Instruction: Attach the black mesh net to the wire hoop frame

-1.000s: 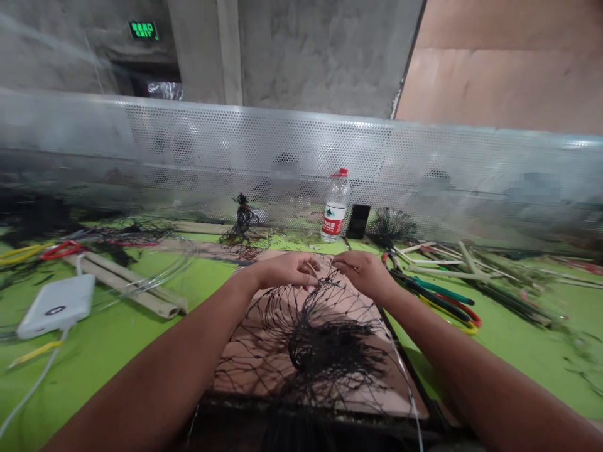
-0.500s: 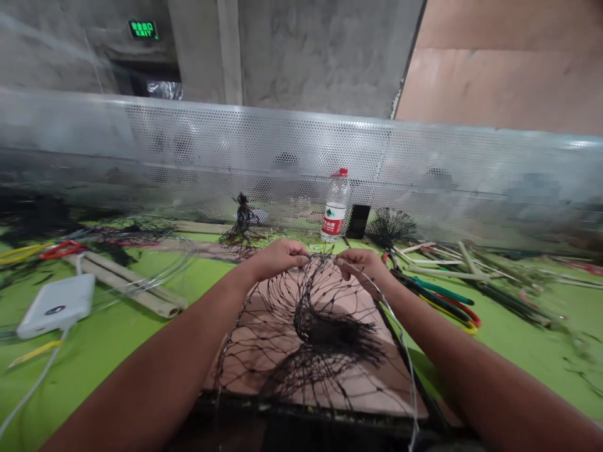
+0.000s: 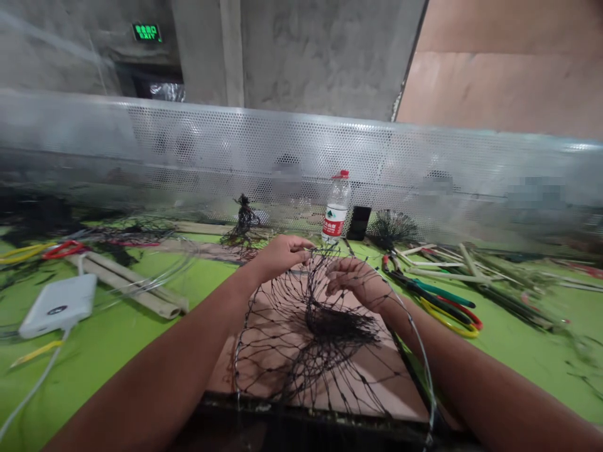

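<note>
Exit sign (image 3: pixel 147 33) glowing green high on the concrete wall, showing EXIT under a row of characters too small to read; plastic water bottle (image 3: pixel 336 213) wearing a red label, its lettering blurred; white power bank (image 3: pixel 57 306) carrying a dark oval mark, unreadable

A black knotted net (image 3: pixel 301 370) spreads in wide, uneven mesh over a tan board (image 3: pixel 381 383), its strands bunching into a dense tangled clump (image 3: pixel 334 323) near the centre. A thin silvery wire hoop (image 3: pixel 426 370) edges it at 3 o'clock, and the mesh rises at 12 o'clock.
</note>
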Motion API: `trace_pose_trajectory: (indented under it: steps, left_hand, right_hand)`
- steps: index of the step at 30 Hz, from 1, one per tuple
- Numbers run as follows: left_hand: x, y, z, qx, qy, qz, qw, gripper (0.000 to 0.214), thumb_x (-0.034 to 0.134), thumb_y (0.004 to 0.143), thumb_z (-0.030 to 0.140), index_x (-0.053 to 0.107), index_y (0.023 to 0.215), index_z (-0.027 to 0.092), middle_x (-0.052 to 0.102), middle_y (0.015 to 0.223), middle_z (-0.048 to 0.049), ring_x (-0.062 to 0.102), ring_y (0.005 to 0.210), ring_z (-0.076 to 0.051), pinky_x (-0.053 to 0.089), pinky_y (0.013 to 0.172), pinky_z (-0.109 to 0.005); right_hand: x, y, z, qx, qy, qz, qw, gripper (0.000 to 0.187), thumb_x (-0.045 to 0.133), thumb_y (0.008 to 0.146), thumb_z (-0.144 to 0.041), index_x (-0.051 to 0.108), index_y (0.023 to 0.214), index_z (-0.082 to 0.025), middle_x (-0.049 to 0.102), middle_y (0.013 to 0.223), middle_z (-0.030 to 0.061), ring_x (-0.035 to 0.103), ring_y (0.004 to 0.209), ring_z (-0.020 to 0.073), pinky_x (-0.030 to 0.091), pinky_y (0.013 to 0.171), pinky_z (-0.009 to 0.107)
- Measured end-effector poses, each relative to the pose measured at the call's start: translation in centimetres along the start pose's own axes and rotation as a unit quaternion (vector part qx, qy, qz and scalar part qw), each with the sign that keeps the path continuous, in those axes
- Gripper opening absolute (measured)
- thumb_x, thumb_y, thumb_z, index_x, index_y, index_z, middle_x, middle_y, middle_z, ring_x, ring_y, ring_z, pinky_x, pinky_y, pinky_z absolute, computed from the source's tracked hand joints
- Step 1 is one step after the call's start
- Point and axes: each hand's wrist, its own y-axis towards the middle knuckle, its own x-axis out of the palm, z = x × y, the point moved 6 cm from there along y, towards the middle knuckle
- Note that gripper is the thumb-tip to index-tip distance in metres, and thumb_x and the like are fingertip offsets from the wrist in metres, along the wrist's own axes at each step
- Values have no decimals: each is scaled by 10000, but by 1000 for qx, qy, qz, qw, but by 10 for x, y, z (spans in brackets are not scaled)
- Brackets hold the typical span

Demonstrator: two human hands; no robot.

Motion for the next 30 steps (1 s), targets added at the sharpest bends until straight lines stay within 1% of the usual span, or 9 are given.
trace_pose_trajectory:
  steps: [4, 6, 10, 14, 16, 19, 24, 28, 30]
  left_hand:
    - [6, 0, -1, -2, 7, -15, 1000, 335, 591, 734, 302, 637, 1021, 136, 674, 867, -88, 593, 798, -178, 447, 729, -298]
    - [8, -1, 1, 3, 10, -16, 1000, 348, 586, 742, 313, 621, 1042, 142, 670, 837, -83, 592, 756, -169, 442, 698, -291]
    - [7, -3, 5, 12, 1, -8, 1000, 348, 574, 759, 303, 587, 1075, 158, 635, 735, -41, 554, 659, -134, 412, 612, -250]
    - [6, -1, 3, 15, -53, -15, 998, 304, 556, 772, 263, 585, 1044, 129, 624, 741, -40, 542, 654, -112, 408, 607, -228]
    - [5, 0, 1, 15, -65, -16, 998, 297, 557, 771, 253, 590, 1036, 122, 629, 757, -45, 539, 656, -109, 410, 608, -226]
    - [5, 0, -2, 14, -61, -19, 998, 288, 564, 763, 240, 603, 1022, 121, 633, 763, -46, 532, 657, -107, 413, 613, -228]
    - [6, 0, -5, 5, -62, -23, 998, 316, 554, 773, 264, 593, 1052, 121, 643, 759, -53, 521, 631, -101, 411, 597, -225]
    - [8, -1, -5, 9, -32, -34, 999, 327, 545, 780, 280, 604, 1061, 124, 656, 792, -63, 554, 685, -116, 419, 639, -236]
    - [9, -1, -4, 18, -14, -31, 999, 342, 554, 773, 303, 612, 1061, 128, 656, 787, -54, 563, 697, -123, 421, 647, -241]
  right_hand:
    - [6, 0, 2, 5, -37, -27, 999, 183, 742, 579, -259, 632, 661, -138, 639, 626, 29, 602, 582, 143, 491, 605, 298]
    - [5, 0, 1, -10, -55, -5, 998, 192, 741, 587, -268, 628, 685, -148, 633, 622, 18, 582, 565, 125, 473, 571, 273]
    - [-1, -1, -3, -70, -77, 61, 993, 268, 689, 672, -339, 579, 861, -183, 591, 552, -17, 543, 484, 118, 442, 505, 267]
    - [-1, -4, -12, -152, -83, 61, 983, 260, 656, 711, -392, 560, 855, -198, 636, 723, 27, 603, 648, 153, 488, 654, 325]
    - [-3, -4, -14, -165, -86, 53, 981, 265, 635, 738, -385, 579, 928, -209, 643, 849, 45, 612, 746, 167, 485, 738, 352]
    - [-8, -2, -15, -183, -133, 32, 974, 265, 587, 777, -396, 610, 989, -238, 644, 894, 47, 613, 785, 180, 479, 784, 383]
    - [-12, 0, -14, -227, -258, -13, 939, 144, 656, 726, -328, 701, 840, -252, 667, 919, 60, 571, 970, 216, 418, 922, 393]
    - [-10, -4, -14, -270, -313, -37, 910, 167, 594, 786, -321, 688, 896, -238, 673, 919, 58, 613, 876, 180, 505, 798, 343]
    - [-7, -7, -17, -311, -356, -54, 880, 175, 549, 821, -316, 682, 899, -233, 678, 900, 54, 621, 857, 171, 515, 772, 331]
